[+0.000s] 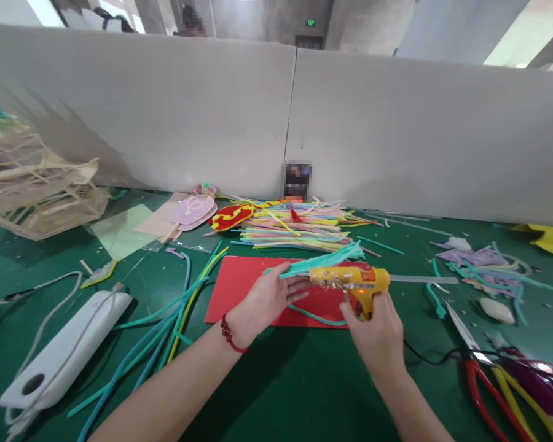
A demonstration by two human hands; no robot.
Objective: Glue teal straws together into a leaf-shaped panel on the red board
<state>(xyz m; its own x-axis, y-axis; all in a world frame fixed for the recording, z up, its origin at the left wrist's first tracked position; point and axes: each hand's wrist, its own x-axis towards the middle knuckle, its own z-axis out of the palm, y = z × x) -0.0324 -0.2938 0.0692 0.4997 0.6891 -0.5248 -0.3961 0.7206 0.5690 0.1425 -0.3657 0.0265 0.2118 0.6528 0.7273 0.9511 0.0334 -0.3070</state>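
Head view gives me the turquoise chenille-stem bundle [329, 260], pinched near its gathered end by the left fingers [298, 286], the rest fanning past the fingertips. I judge it light, soft and springy, easily crushed, so a gentle hold at that end, clear of the nozzle, suits it. Its strands look fuzzy and nearly parallel. My right fingers [389, 308] wrap the handle of a yellow hot-glue gun [350, 279], its nozzle just beside the left fingers; I'd treat that tip as hot. From its rear juts a translucent glue stick [424, 279]. Below the fingers, a red sheet [237, 285] lies on the green worktop [286, 380]; beyond them, pastel chenille stems [290, 234]; right of them, scissors [465, 331].
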